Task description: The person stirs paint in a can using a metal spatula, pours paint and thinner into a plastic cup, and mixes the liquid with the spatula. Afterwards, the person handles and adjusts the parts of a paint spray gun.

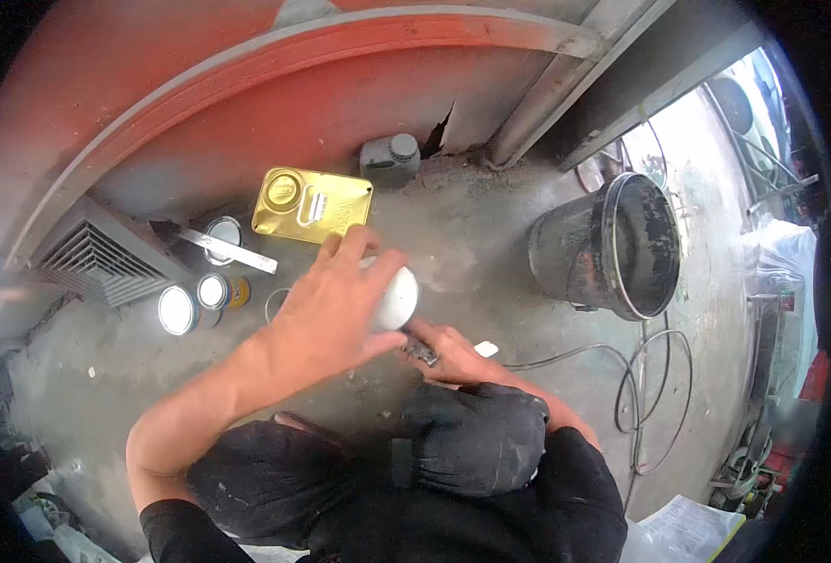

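My left hand [331, 296] reaches over a white round cup [399, 298], its fingers curled around the cup's top and side. Below the cup, a dark metal body [422, 352] shows at my right hand [453, 355], which is closed around it; together they look like a spray gun with a paint cup. Most of the gun is hidden by my hands. A small white piece [486, 348] shows beside my right wrist, and a dark hose [565, 355] runs off to the right from there. Just beyond my left fingers lies a gold rectangular can [340, 202].
A big black-smeared bucket [551, 246] lies tilted at right. A grey jug [390, 161] stands by the red-grey panel. At left are an open tin [223, 228] with a flat stick [237, 251] over it, two small tins [177, 311], and a vent grille [99, 253].
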Demonstrator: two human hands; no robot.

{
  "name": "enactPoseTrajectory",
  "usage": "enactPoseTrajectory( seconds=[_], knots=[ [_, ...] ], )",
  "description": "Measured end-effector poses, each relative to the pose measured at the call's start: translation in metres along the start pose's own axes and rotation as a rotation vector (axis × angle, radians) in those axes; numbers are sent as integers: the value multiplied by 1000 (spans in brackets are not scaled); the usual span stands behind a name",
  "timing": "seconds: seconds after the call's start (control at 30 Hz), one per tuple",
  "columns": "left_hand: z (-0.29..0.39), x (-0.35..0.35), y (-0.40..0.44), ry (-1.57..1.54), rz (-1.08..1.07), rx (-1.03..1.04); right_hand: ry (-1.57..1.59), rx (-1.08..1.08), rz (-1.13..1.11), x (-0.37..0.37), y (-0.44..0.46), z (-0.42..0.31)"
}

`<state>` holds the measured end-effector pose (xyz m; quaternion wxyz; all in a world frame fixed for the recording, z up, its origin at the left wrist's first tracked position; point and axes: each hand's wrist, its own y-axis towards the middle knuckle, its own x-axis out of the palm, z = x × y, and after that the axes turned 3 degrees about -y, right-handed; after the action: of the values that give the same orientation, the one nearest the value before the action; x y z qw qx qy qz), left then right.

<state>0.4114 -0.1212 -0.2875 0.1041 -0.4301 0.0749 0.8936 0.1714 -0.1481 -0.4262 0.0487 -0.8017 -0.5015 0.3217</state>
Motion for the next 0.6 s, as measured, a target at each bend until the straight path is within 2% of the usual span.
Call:
enactPoseTrajectory(
  seconds=[0.1, 0.23, 0.37, 0.43, 0.53, 0.6],
  knots=[
    [-3, -6, 2, 57, -63, -13, -128, -32, 152, -2, -2, -1],
    [-15, 4, 3, 37, -58, -29, -181, -21, 151, -1, -6, 0],
    [-18, -2, 12, -2, -20, -98, -23, 21, 206, 9, -5, 17],
    [-26, -15, 15, -32, 101, -90, 137, 90, 214, 12, -6, 24],
    [-63, -26, 20, -20, 234, -144, -32, -7, 314, 6, -8, 32],
    [-86, -21, 22, 11, 284, -184, -7, -78, 366, 6, -8, 40]
  ],
)
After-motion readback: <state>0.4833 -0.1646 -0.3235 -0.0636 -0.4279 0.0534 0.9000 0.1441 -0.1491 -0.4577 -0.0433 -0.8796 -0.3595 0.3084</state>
